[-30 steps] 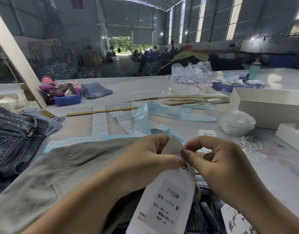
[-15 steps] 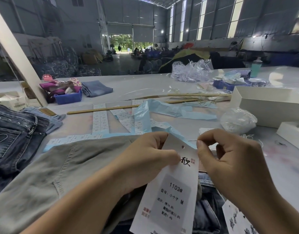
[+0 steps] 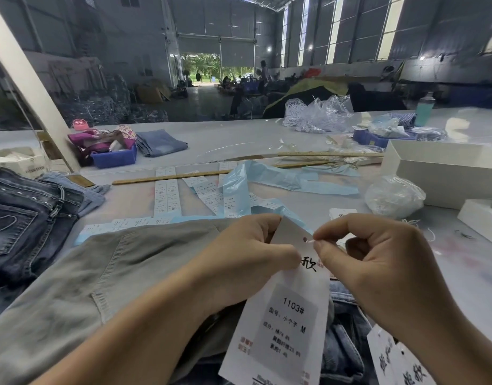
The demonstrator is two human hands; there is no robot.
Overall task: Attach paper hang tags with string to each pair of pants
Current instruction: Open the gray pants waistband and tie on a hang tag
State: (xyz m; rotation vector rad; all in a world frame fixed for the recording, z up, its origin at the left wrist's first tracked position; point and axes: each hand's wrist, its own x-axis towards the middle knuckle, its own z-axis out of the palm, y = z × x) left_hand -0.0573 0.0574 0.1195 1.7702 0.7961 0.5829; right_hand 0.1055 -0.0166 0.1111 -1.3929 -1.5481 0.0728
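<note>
The left hand [image 3: 239, 262] pinches the upper left edge of a white paper tag [image 3: 283, 323] (printed 1103#, size M), holding it over grey pants [image 3: 100, 273] that lie on the near part of the table [image 3: 461, 259]. The right hand [image 3: 378, 262] has thumb and forefinger pressed together on a thin white string [image 3: 310, 241] — its end sits right at the tag's punched hole. Dark jeans [image 3: 23, 218] lie to the left, a white box [image 3: 444, 173] far right.

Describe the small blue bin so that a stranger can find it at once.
Follow the slanted white post at far left down to the table. The small blue bin sits at its foot, left of folded light-blue jeans. Only it overflows with magenta cloth.
</note>
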